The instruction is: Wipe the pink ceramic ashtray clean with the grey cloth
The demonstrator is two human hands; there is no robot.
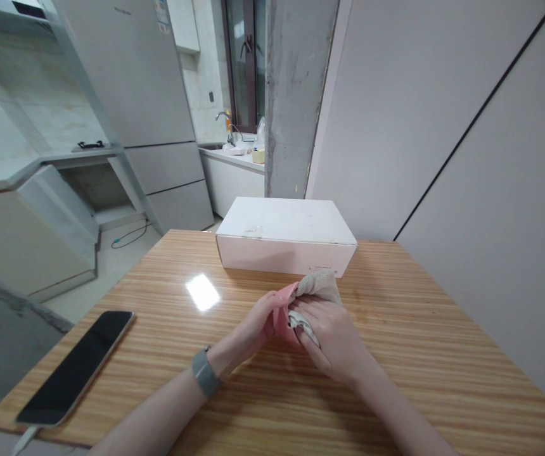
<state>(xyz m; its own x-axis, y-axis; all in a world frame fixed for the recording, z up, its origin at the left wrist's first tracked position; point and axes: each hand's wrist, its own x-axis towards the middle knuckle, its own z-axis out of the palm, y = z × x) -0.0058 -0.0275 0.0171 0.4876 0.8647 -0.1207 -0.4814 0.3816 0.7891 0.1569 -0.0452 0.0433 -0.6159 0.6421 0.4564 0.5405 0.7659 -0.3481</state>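
Above the wood-grain table [396, 354], both hands [256, 323] [332, 335] clasp a glossy pink bowl-like piece [282, 316] and pale, crumpled cloth [320, 285].

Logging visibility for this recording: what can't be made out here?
All in the head view:
- Pink item: full shape, hidden by the left hand, right hand and cloth.
- Right fingertips: hidden by cloth and pink item.
- Box: inside, hidden by its lid; front print too small.
- Cable: far end, cut off by the bottom edge.
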